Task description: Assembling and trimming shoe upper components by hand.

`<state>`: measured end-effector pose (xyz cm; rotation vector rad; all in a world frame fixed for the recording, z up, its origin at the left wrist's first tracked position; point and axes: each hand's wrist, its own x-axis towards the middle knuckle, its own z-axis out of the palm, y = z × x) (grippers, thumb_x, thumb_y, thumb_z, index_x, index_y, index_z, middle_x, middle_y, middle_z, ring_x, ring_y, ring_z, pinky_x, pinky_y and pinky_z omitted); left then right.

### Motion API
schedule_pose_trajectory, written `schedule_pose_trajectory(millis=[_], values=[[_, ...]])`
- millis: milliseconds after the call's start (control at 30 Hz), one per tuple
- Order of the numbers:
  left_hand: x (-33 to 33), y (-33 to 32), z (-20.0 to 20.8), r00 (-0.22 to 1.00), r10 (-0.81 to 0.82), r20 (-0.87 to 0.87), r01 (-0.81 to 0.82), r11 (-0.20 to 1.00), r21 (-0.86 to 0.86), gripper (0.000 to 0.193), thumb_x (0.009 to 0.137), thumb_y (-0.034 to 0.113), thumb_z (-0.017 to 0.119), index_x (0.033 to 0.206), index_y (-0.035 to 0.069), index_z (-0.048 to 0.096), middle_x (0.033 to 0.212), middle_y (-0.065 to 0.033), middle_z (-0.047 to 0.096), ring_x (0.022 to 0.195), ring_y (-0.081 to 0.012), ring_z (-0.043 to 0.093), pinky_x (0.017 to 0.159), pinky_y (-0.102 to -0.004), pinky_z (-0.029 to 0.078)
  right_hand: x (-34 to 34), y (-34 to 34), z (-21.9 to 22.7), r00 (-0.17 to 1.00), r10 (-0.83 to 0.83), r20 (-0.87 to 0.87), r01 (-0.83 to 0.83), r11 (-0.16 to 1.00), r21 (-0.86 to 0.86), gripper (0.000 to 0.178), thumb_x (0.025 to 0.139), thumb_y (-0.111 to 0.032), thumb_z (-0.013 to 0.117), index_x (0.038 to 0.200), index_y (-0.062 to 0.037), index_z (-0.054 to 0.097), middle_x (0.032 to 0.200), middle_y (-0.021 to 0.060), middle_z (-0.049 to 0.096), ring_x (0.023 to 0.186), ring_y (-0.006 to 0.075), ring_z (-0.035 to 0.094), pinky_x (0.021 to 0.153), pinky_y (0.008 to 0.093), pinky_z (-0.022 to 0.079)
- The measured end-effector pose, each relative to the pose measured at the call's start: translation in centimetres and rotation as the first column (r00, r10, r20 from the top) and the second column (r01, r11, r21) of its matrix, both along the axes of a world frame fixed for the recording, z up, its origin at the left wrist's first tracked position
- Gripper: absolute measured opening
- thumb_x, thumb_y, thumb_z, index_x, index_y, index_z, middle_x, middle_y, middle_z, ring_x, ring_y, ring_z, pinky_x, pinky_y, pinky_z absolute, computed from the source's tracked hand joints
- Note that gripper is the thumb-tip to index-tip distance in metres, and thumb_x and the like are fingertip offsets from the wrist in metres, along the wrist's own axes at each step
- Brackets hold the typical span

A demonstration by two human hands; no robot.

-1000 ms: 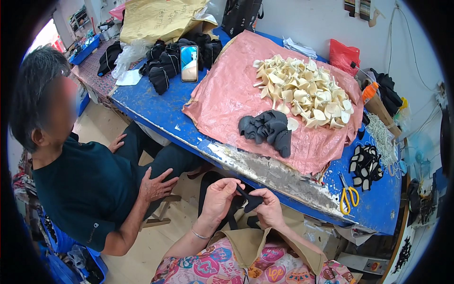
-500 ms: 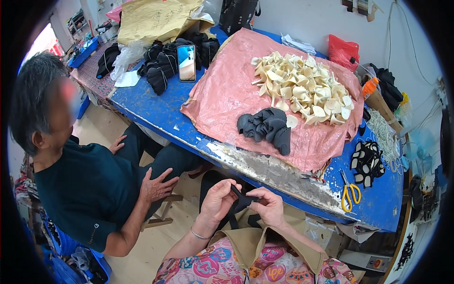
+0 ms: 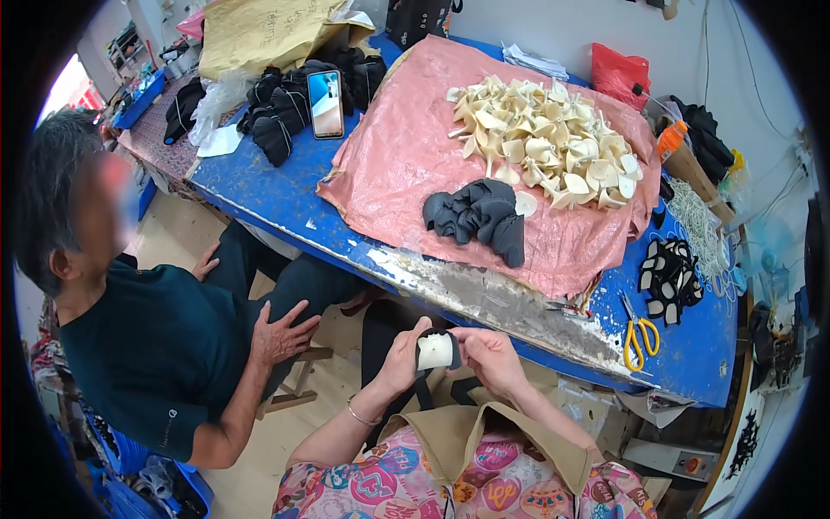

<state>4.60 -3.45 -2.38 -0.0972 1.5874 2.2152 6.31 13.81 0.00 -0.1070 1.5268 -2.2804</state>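
Between my two hands, above my lap, is a small cream moulded piece (image 3: 436, 353) with black fabric (image 3: 456, 349) wrapped along its upper and side edges. My left hand (image 3: 400, 360) is closed on its left side, thumb up. The fingers of my right hand (image 3: 490, 360) pinch the black fabric at its right edge. On the table ahead, a heap of similar cream curved pieces (image 3: 553, 143) rests on a pink woven sheet (image 3: 380, 164). A bunch of dark grey fabric pieces (image 3: 480, 221) lies on the sheet nearer to me.
The blue table's (image 3: 259, 186) worn front edge runs just beyond my hands. Yellow-handled scissors (image 3: 639, 339) and cut-out black pieces (image 3: 669, 281) lie at right. A phone (image 3: 326, 105) leans against black bundles (image 3: 275, 117). Another person (image 3: 156, 346) sits close at left, hands on the lap.
The black fabric, folded dark between my fingers before, is now turned so that the cream piece shows inside it. My view has shifted slightly; the seated person's hands stay on the lap.
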Motion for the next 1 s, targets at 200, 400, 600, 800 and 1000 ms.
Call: schedule_pose_trajectory(millis=[200,400,600,800,1000], values=[[0.0,1.6,5.1,0.995,-0.047,-0.091,0.045,0.999,-0.026,0.054,0.100,0.036,0.027,0.069,0.000,0.054,0.054,-0.0066,0.054,0.047,-0.0128,0.052,0.048,-0.0256,0.043,0.5,-0.5,-1.1,0.988,-0.087,-0.125,0.080,0.995,-0.059,0.031,0.096,-0.018,0.046,0.116,0.0046,0.054,0.088,0.0088,0.064,0.071,0.0130,0.063,0.060,0.0244,0.053],[-0.2,2.2,4.9,0.976,0.071,-0.205,-0.105,0.981,-0.163,0.050,0.100,0.036,0.029,0.074,0.000,0.054,0.057,-0.0050,0.053,0.048,-0.0118,0.051,0.048,-0.0253,0.043,1.1,-2.4,0.9,0.929,-0.204,-0.309,0.301,0.903,0.308,0.027,0.095,-0.009,0.045,0.118,0.0037,0.050,0.085,0.0075,0.062,0.069,0.0120,0.062,0.057,0.0233,0.052],[-1.1,1.7,2.9,0.997,-0.011,-0.080,0.005,0.997,-0.075,0.040,0.099,0.028,0.035,0.078,0.000,0.054,0.064,-0.0038,0.053,0.055,-0.0102,0.048,0.053,-0.0244,0.042,0.3,-0.8,2.5,0.995,-0.077,-0.056,0.082,0.993,0.087,0.025,0.095,-0.010,0.042,0.116,0.0021,0.049,0.088,0.0064,0.061,0.071,0.0106,0.061,0.065,0.0241,0.052],[-2.6,0.1,2.4,0.817,-0.078,-0.572,-0.098,0.958,-0.270,0.019,0.094,0.014,0.047,0.082,0.001,0.052,0.076,-0.0022,0.048,0.071,-0.0091,0.045,0.065,-0.0230,0.039,-1.2,0.1,2.2,0.982,-0.183,-0.051,0.188,0.974,0.130,0.027,0.094,-0.011,0.045,0.118,0.0014,0.049,0.085,0.0060,0.062,0.068,0.0082,0.060,0.061,0.0216,0.050],[-2.4,0.3,3.2,0.872,-0.157,-0.463,0.058,0.974,-0.220,0.029,0.098,0.022,0.042,0.080,0.000,0.050,0.073,-0.0005,0.045,0.068,-0.0081,0.040,0.062,-0.0232,0.037,-0.8,-0.3,1.7,0.967,-0.223,-0.126,0.247,0.942,0.226,0.029,0.093,-0.008,0.047,0.120,0.0028,0.048,0.077,0.0055,0.062,0.064,0.0082,0.060,0.058,0.0212,0.050]])
